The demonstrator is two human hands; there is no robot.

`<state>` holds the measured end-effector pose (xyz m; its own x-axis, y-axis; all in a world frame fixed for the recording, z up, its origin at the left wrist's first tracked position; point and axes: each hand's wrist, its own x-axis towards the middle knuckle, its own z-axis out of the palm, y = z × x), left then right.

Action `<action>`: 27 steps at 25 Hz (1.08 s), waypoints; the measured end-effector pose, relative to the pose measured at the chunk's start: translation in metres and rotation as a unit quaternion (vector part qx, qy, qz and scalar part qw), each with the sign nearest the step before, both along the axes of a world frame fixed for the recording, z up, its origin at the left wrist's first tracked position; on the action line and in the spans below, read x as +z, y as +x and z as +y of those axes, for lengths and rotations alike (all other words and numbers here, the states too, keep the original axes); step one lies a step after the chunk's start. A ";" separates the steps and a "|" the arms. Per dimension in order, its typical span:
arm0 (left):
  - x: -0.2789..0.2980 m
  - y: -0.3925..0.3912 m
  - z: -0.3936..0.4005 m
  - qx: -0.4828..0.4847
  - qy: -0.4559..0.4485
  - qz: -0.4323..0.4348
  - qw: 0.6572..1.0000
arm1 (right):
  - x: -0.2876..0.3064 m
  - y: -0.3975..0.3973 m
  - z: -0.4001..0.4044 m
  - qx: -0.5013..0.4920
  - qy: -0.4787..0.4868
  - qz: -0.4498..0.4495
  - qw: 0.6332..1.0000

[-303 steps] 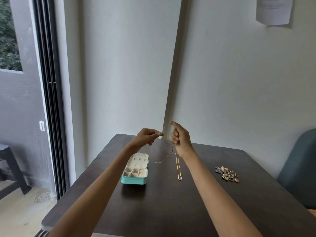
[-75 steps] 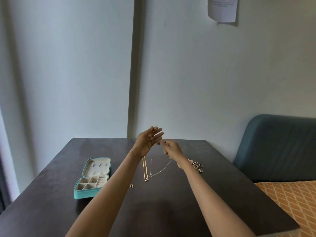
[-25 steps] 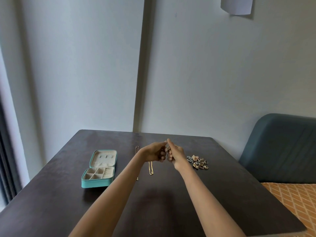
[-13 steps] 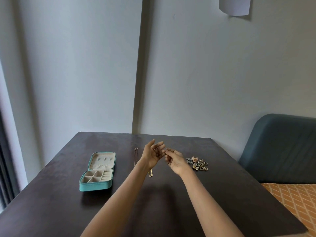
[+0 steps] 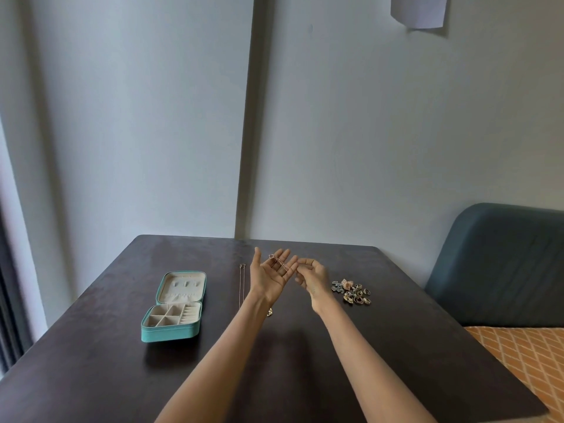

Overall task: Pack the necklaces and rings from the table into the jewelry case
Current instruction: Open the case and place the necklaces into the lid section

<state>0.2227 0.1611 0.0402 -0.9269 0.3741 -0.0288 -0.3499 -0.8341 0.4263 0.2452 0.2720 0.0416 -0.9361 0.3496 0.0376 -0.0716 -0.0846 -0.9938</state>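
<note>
My L hand [image 5: 272, 277] raised palm-up over tabletop centre, fingers spread, thin necklace [image 5: 279, 263] draped across them. R hand [image 5: 312, 274] beside it, fingertips pinching the chain end. Jewelry case [image 5: 174, 303] open nr left edge; rings [image 5: 352, 291] piled nr right edge.

A dark table [image 5: 381, 346] is set into the corner of two pale walls [image 5: 137, 117]; a sheet of paper [image 5: 419, 10] is fixed high on the right wall; a blue-grey padded seat back [image 5: 500, 264] is seen to the right of the table; an orange cushion [image 5: 525, 355] with a diamond pattern is placed below it.
</note>
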 end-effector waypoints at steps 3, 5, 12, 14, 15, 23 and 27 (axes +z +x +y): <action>0.001 0.000 0.003 0.021 0.016 0.001 1.000 | 0.001 0.001 0.007 -0.020 0.149 0.063 0.987; 0.001 0.001 0.005 0.035 0.019 -0.005 0.999 | 0.003 0.001 0.010 -0.006 0.277 0.085 0.957; -0.001 0.005 0.009 0.043 0.042 -0.017 0.998 | 0.019 0.003 0.014 0.015 0.491 0.054 0.869; -0.003 0.006 0.011 0.036 0.046 -0.015 0.998 | 0.025 -0.001 0.014 0.022 0.516 0.030 0.856; -0.004 0.005 0.011 0.033 0.051 -0.018 0.998 | 0.028 -0.003 0.015 0.026 0.521 0.018 0.853; -0.006 -0.008 -0.001 -0.047 -0.013 -0.011 0.999 | 0.029 -0.007 0.016 0.066 0.324 -0.039 0.943; 0.006 -0.010 -0.007 -0.074 -0.070 -0.009 0.995 | 0.030 -0.009 0.009 0.075 0.228 -0.021 0.971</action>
